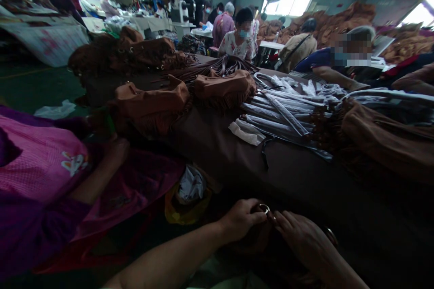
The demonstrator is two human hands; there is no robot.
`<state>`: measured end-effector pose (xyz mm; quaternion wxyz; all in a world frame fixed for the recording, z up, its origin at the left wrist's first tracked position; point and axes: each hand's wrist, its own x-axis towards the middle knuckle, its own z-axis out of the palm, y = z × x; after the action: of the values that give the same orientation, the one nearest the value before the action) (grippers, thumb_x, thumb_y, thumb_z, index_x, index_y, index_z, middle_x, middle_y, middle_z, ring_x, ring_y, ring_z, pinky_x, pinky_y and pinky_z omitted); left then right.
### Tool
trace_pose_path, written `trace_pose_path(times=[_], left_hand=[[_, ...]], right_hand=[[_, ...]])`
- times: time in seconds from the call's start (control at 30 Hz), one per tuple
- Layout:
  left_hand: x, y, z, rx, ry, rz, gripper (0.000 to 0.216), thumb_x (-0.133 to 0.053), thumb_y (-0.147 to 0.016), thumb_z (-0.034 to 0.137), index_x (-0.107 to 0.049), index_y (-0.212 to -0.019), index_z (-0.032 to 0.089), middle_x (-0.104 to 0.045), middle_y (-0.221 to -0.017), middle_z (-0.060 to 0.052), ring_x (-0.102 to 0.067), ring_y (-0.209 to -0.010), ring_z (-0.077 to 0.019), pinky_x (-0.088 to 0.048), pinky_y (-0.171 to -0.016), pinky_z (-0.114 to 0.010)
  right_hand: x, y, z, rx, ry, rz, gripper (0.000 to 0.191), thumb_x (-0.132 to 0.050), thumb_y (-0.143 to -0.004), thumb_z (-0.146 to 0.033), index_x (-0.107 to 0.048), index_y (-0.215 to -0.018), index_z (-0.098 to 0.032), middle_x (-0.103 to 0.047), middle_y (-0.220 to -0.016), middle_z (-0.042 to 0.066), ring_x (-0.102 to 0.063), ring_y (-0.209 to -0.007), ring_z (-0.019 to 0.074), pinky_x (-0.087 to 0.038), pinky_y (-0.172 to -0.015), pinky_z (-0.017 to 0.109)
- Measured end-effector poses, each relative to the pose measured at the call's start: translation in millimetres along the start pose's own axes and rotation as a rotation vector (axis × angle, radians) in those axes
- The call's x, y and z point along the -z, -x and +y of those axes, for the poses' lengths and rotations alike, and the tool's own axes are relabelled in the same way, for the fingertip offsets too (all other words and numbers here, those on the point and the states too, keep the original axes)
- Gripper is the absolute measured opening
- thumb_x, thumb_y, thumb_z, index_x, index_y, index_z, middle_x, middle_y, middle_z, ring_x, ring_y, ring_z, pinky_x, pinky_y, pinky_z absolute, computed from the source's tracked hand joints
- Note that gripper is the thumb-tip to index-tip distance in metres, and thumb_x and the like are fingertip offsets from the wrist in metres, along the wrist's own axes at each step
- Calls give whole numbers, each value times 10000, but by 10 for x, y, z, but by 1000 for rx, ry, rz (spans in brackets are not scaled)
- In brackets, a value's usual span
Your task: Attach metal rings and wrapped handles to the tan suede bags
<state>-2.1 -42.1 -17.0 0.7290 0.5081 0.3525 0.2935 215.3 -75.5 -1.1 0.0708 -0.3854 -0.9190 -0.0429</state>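
Two hands at the table's (pixel 356 216) near edge: I log left hand (pixel 241 220) pinching a metal ring (pixel 264 208) on dark leather; right hand (pixel 301 237) loosely spread beside it. Fitting step, I judge; steady grip needed next.

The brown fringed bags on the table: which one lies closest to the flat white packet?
The right-hand fringed bag, next to the plastic-wrapped straps, lies closest to the white packet. The other front fringed bag sits further left, and more bags are piled behind.
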Motion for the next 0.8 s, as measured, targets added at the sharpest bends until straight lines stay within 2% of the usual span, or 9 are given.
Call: trace_pose_path(times=[0.1, 0.2, 0.37, 0.47, 0.53, 0.6, 0.7, 0.8], left_hand=[[13, 87, 149, -34, -244, -23, 224, -568, -813, 299, -640, -945, 133, -578, -784, 14, -487, -719, -126, -356, -647, -225], [-4, 107, 166, -73, -416, 23, 213, -528, -830, 281, -631, -957, 146, -607, -822, 1, -512, -731, -138, -360, -647, -230], [-46, 35, 65, -13, -444, 118, 239, -483, -867, 313, -621, -958, 140, -649, -851, -31, -561, -757, -160, -385, -662, -243], [-44, 17, 84, -52, -478, 110, 221, -493, -869, 305, -609, -974, 150, -654, -883, -33, -578, -797, -167, -399, -695, -245], [-45, 23, 110, -78, -512, 109, 217, -504, -870, 305, -603, -998, 162, -651, -894, -28, -581, -810, -168, -406, -706, -244], [-57, 35, 123, -91, -545, 115, 230, -513, -871, 310, -599, -1034, 173, -649, -907, -25, -582, -816, -169, -414, -713, -243], [-85, 58, 121, -117, -584, 139, 277, -509, -883, 328, -579, -1112, 190, -648, -954, -26, -585, -850, -173, -429, -747, -247], [-102, 89, 141, -128, -617, 156, 282, -501, -886, 313, -565, -1135, 198, -646, -1003, -31, -590, -885, -178, -440, -788, -255]], right_hand=[[73, -25, -19, -2, 14, 35, 394, -176, -1028, -260, -553, -1094, -165, -679, -854, 71, -640, -663, 149, -471, -594, 264], [112, -59, -73, -10, 0, 53, 416, -154, -1028, -248, -556, -1086, -157, -679, -842, 74, -636, -668, 147, -472, -615, 260], [78, -74, -205, 30, -166, -40, 323, -276, -1006, -243, -592, -1033, -182, -677, -820, 59, -640, -691, 162, -473, -646, 272], [171, -117, -176, -152, -350, -99, 287, -347, -988, -287, -623, -1024, -219, -685, -851, 47, -649, -681, 152, -462, -594, 244], [294, -167, -111, -324, -504, -131, 302, -350, -981, -311, -635, -1044, -233, -694, -894, 43, -655, -712, 144, -470, -622, 230], [409, -218, -54, -432, -650, -172, 336, -330, -981, -350, -639, -1043, -231, -689, -855, 28, -639, -717, 143, -468, -656, 228], [461, -263, -23, -526, -799, -275, 405, -326, -973, -451, -630, -867, -205, -618, -729, 0, -572, -670, 137, -426, -636, 230], [360, -256, -21, -612, -908, -332, 497, -330, -942, -554, -567, -722, -177, -511, -642, -15, -471, -596, 123, -352, -558, 235]])
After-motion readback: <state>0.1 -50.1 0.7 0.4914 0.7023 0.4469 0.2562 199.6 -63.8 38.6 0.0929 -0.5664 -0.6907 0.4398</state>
